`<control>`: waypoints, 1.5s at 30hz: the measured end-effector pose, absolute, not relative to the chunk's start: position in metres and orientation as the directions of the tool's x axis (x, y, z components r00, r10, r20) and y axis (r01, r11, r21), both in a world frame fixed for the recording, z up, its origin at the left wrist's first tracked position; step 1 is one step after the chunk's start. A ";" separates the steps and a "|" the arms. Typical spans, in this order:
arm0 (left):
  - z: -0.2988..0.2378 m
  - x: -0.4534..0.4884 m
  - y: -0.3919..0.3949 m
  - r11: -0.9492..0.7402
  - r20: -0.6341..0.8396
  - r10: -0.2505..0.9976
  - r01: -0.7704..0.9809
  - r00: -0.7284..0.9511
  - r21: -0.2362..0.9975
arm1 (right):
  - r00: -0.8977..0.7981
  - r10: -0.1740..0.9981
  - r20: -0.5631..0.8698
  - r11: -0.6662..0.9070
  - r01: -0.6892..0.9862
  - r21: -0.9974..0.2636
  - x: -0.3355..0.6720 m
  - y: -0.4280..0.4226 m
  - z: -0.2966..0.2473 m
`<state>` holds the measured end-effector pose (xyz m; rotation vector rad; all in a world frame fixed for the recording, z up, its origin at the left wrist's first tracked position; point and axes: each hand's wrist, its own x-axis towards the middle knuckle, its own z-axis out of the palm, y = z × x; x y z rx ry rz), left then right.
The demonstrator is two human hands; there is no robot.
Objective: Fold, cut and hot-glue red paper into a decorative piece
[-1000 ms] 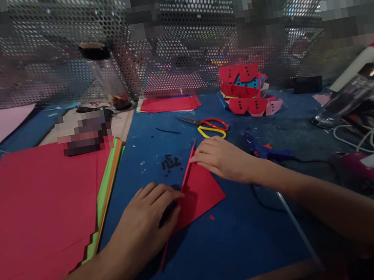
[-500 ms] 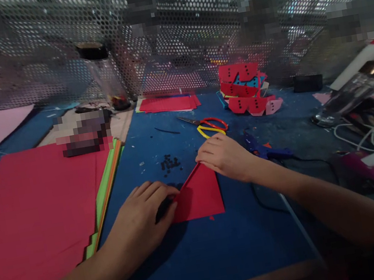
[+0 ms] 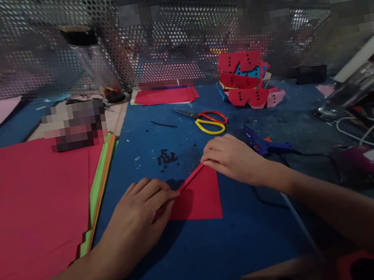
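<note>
A red paper folded into a triangle (image 3: 200, 197) lies on the blue mat (image 3: 205, 251). My left hand (image 3: 138, 215) presses its left corner with fingers curled down on the fold. My right hand (image 3: 235, 158) pinches the paper's top corner with fingers together. A small heap of black dots (image 3: 165, 158) lies just beyond the paper.
A stack of red, green and orange sheets (image 3: 33, 204) lies to the left. Red-and-yellow scissors (image 3: 207, 121) and a blue glue gun (image 3: 263, 144) lie behind my right hand. Folded red paper pieces (image 3: 248, 86) stand further back, a jar (image 3: 93, 62) by the perforated metal screen, cables at right.
The red paper has turned and been folded flat into a triangle. My right hand slid along with its top corner; my left hand kept holding the left corner.
</note>
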<state>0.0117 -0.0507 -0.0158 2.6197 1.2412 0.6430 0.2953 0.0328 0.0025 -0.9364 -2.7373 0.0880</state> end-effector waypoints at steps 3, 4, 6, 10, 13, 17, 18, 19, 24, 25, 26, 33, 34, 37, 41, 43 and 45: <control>-0.017 0.011 -0.051 -0.645 0.306 0.764 0.693 0.568 0.322 | -0.728 0.654 0.207 0.756 0.621 -0.204 0.294 0.034 0.001; -0.017 0.011 -0.050 -0.644 0.305 0.765 0.695 0.568 0.319 | -0.717 0.667 0.202 0.744 0.627 -0.230 0.293 0.035 0.001; -0.017 0.011 -0.050 -0.643 0.302 0.766 0.700 0.568 0.312 | -0.692 0.696 0.189 0.714 0.640 -0.284 0.292 0.035 0.000; -0.016 0.012 -0.050 -0.637 0.298 0.770 0.710 0.565 0.299 | -0.646 0.740 0.187 0.664 0.657 -0.358 0.291 0.035 0.000; -0.016 0.013 -0.049 -0.630 0.285 0.776 0.710 0.563 0.314 | -0.619 0.760 0.198 0.640 0.662 -0.390 0.289 0.035 0.000; -0.017 0.014 -0.048 -0.618 0.265 0.786 0.714 0.558 0.330 | -0.604 0.775 0.188 0.618 0.661 -0.426 0.288 0.035 0.000; -0.018 0.015 -0.048 -0.620 0.262 0.784 0.711 0.562 0.330 | -0.603 0.776 0.185 0.616 0.659 -0.432 0.288 0.035 0.000; -0.018 0.015 -0.048 -0.624 0.260 0.782 0.709 0.567 0.328 | -0.603 0.776 0.184 0.614 0.658 -0.436 0.288 0.035 0.000; -0.015 0.016 -0.048 -0.635 0.251 0.772 0.720 0.584 0.279 | -0.599 0.781 0.179 0.607 0.658 -0.447 0.288 0.036 -0.001; -0.014 0.016 -0.048 -0.636 0.252 0.771 0.724 0.585 0.266 | -0.598 0.781 0.180 0.606 0.658 -0.447 0.288 0.036 -0.001; -0.013 0.016 -0.047 -0.639 0.251 0.769 0.726 0.588 0.254 | -0.596 0.782 0.181 0.605 0.659 -0.446 0.288 0.036 -0.002; -0.012 0.011 -0.037 -0.696 0.236 0.716 0.697 0.657 0.173 | -0.602 0.776 0.189 0.617 0.661 -0.427 0.288 0.035 -0.002; -0.012 0.010 -0.035 -0.703 0.234 0.709 0.691 0.665 0.167 | -0.605 0.772 0.194 0.624 0.661 -0.417 0.288 0.034 -0.002; -0.013 0.009 -0.034 -0.714 0.226 0.699 0.682 0.678 0.161 | -0.613 0.757 0.226 0.648 0.658 -0.384 0.287 0.031 -0.001; -0.015 0.009 -0.035 -0.713 0.239 0.700 0.678 0.673 0.179 | -0.677 0.686 0.266 0.721 0.585 -0.371 0.284 0.024 0.001; -0.016 0.009 -0.035 -0.710 0.250 0.703 0.679 0.665 0.189 | -0.726 0.636 0.262 0.760 0.529 -0.379 0.282 0.020 0.002; -0.016 0.009 -0.035 -0.712 0.254 0.701 0.677 0.667 0.189 | -0.762 0.596 0.253 0.788 0.494 -0.369 0.280 0.016 0.002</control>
